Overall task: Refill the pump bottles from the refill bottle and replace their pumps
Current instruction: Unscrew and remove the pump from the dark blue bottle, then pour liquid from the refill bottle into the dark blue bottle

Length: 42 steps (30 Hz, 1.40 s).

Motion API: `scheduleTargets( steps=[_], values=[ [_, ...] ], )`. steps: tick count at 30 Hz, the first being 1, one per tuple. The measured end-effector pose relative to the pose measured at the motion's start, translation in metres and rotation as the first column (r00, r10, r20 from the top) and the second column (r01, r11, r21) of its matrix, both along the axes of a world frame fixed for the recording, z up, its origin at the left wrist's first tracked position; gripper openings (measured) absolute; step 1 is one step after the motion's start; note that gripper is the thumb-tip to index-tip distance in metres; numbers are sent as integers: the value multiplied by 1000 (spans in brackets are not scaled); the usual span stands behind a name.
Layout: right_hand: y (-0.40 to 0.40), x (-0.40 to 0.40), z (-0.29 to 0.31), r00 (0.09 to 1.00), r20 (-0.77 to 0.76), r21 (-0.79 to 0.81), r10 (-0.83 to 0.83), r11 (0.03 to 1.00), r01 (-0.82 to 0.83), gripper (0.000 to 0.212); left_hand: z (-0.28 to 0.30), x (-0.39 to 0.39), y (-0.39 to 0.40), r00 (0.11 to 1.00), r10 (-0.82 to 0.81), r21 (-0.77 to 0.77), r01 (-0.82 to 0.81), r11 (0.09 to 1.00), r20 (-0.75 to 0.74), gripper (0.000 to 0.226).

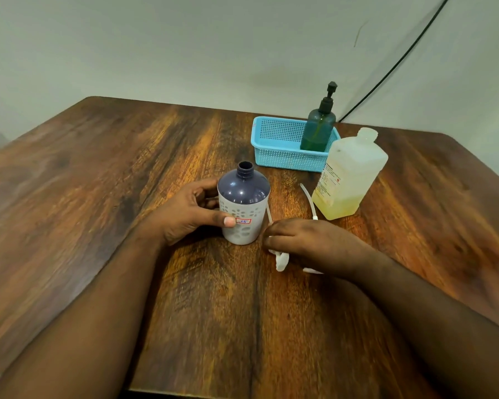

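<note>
**A:** so what's sitting around the grey bottle (243, 207)? anything in the way?

**B:** a bit crowded on its right. The refill bottle (348, 175) stands uncapped there, some yellow liquid low in it, and behind it is a blue basket (274, 148) holding a green pump bottle (317, 131) with its pump already on. Two loose white pumps lie flat between the grey bottle and the refill bottle: one (280, 259) just beside the grey bottle, tube running away from the person, the other (308, 203) with its tube curving toward the refill bottle

**A:** and the hands?

**B:** left hand (190, 211) grasps the grey bottle, thumb on its label, fingers round the far side. Right hand (308, 243) rests on top of the pumps, fingers bent down over the nearer one; can't tell if it really grips it

**A:** room to move?

**B:** plenty, the whole left half of the wooden surface (84, 182) is bare, and so is the near part. A black cable (401, 57) runs down the wall behind

**A:** bottle orientation?

**B:** upright, long axis vertical, open neck pointing up, roughly mid-surface
</note>
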State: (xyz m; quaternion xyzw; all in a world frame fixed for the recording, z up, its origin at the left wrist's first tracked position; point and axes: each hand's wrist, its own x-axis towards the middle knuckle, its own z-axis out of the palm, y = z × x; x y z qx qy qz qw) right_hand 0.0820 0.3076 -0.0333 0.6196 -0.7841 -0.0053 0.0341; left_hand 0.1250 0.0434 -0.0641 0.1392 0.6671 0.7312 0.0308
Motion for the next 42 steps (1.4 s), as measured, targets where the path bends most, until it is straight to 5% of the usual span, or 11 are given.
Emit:
scheduleTargets(
  steps=[7, 13, 18, 23, 25, 31, 42],
  values=[
    [1, 2, 9, 997, 10, -17, -73, 997, 73, 48, -4, -3, -2, 1000, 10, -9, -10, 1000, -10, 70],
    [21, 12, 9, 969, -116, -493, -216, 860, 133, 29, -6, -6, 1, 1000, 10, 1, -10, 1000, -2, 75],
    [43, 14, 9, 894, 205, -734, -399, 541, 410, 15, -7, -6, 1, 1000, 24, -12, -24, 1000, -2, 80],
    [60, -3, -4, 623, 647, -690, -440, 10, 724, 28, -6, -6, 1, 999, 40, -16, -40, 999, -2, 81],
    [58, -16, -15, 503, 741, -599, -444, -99, 795, 37, -6, -5, 2, 999, 44, -19, -44, 999, -5, 79],
    [45, -42, -31, 389, 849, -445, -359, -89, 891, 87, -3, -3, 4, 998, 60, -7, -60, 998, -12, 68],
    [41, -58, -33, 412, 876, -412, -251, 55, 910, 89, -2, -2, 5, 997, 81, -9, -81, 997, -16, 67]
  ],
)
